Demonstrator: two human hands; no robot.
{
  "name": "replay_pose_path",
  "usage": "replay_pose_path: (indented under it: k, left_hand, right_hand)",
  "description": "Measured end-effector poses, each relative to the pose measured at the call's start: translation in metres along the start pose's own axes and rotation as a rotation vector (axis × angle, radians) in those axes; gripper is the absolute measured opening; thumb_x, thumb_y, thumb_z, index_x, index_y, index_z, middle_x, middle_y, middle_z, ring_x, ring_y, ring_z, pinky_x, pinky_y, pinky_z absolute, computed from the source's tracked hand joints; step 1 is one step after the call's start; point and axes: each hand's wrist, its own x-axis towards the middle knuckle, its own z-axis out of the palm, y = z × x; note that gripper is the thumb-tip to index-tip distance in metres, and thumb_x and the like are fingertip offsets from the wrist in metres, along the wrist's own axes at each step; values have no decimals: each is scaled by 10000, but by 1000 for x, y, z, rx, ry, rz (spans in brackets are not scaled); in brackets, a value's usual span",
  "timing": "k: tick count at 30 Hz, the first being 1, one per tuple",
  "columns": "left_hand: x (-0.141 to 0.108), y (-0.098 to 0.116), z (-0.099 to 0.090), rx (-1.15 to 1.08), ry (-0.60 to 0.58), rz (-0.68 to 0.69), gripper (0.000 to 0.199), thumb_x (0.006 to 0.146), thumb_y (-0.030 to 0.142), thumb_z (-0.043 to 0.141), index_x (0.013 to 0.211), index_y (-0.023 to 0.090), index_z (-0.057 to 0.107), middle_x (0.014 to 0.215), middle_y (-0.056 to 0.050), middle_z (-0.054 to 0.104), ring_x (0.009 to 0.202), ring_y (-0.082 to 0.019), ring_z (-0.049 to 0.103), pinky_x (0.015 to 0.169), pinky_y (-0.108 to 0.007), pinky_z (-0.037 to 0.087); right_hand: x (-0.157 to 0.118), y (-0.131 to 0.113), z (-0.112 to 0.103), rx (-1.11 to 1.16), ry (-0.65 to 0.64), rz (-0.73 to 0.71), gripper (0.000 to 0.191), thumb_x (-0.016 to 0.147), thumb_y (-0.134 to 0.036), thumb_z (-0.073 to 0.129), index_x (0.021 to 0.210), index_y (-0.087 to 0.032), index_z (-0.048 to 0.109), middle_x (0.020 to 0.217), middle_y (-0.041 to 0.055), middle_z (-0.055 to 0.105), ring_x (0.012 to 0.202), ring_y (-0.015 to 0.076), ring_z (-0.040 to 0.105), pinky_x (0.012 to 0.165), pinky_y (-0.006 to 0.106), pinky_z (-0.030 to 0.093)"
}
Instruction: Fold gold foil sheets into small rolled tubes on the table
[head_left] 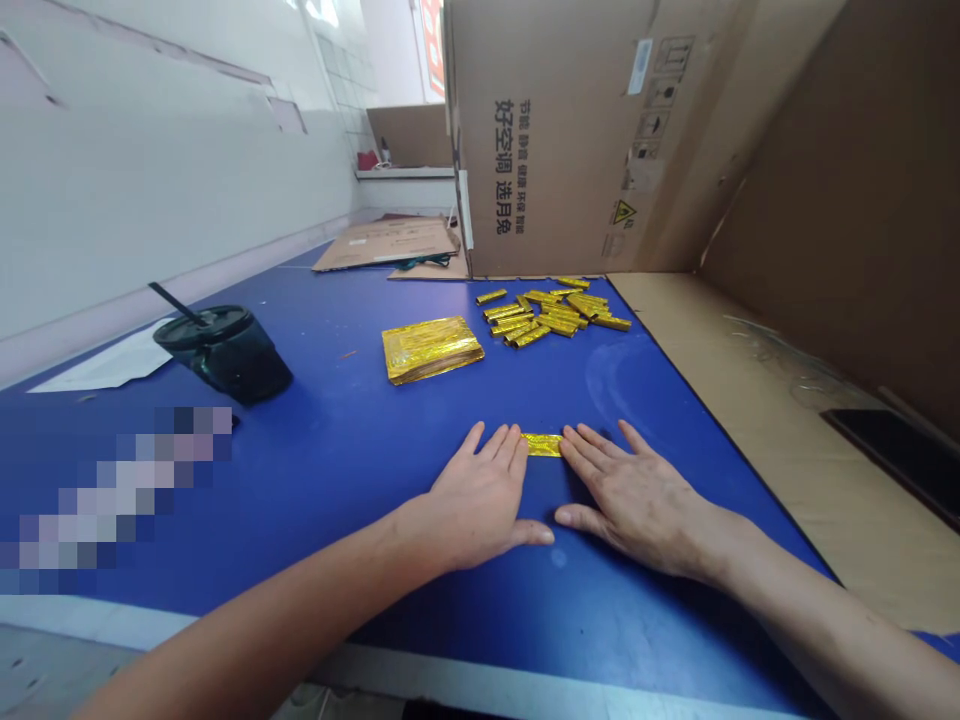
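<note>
A short strip of gold foil (541, 445) lies on the blue tabletop (337, 480), between my two hands. My left hand (480, 495) rests flat with its fingertips at the strip's left end. My right hand (630, 500) lies spread on the other side, its fingers at the right end. Farther ahead is a flat stack of gold foil sheets (431, 350). Beyond it, to the right, lies a loose pile of small gold foil rolls (559, 314).
A dark lidded cup with a straw (223, 352) stands at the left, beside a white paper (112, 365). A large printed cardboard box (547, 140) stands beyond the table. Cardboard sheets (780, 400) lie to the right, with a dark flat object (896, 450) on them.
</note>
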Motion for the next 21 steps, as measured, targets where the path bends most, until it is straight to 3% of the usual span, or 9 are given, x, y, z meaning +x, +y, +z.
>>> replay_pose_path:
  k: [4, 7, 10, 14, 17, 21]
  left_hand:
    - [9, -5, -1, -16, 82, -18, 514, 818, 487, 388, 1123, 90, 505, 1172, -151, 523, 1097, -252, 456, 988, -447, 185]
    - [15, -9, 0, -52, 131, -29, 358, 825, 396, 430, 1028, 129, 555, 1031, -100, 590, 985, -226, 513, 951, -419, 247]
    - [18, -11, 1, -83, 160, -28, 295, 818, 347, 454, 989, 133, 563, 943, -86, 590, 935, -225, 512, 879, -386, 322]
    - [20, -15, 3, -120, 197, -36, 209, 822, 231, 434, 947, 143, 578, 878, -68, 589, 874, -213, 513, 808, -356, 367]
    - [21, -17, 4, -274, 234, -76, 203, 822, 165, 397, 889, 151, 588, 841, -55, 598, 837, -195, 523, 774, -339, 387]
    - [21, -17, 4, -796, 211, -183, 149, 803, 171, 405, 847, 155, 546, 757, -18, 597, 692, -134, 558, 649, -269, 428]
  right_hand:
    - [6, 2, 5, -39, 133, 7, 445, 823, -388, 412, 1174, -131, 505, 1243, 118, 490, 1193, 295, 359, 968, 573, 170]
    - [11, 6, 9, -8, 218, 15, 285, 824, -237, 433, 1062, -188, 582, 1146, 65, 580, 1075, 246, 478, 958, 495, 243]
    - [15, 9, 11, 24, 271, -6, 243, 834, -190, 415, 968, -181, 618, 1017, 66, 630, 927, 206, 532, 856, 369, 367]
    - [18, 10, 14, 69, 324, 3, 285, 864, -181, 340, 890, -161, 623, 820, 74, 638, 787, 193, 531, 748, 314, 398]
    - [17, 10, 14, 297, 374, 77, 255, 857, -214, 356, 866, -175, 608, 761, 55, 621, 728, 176, 536, 686, 291, 410]
    - [15, 11, 10, 864, 352, 183, 223, 841, -312, 395, 842, -169, 565, 673, 15, 593, 599, 132, 531, 572, 252, 416]
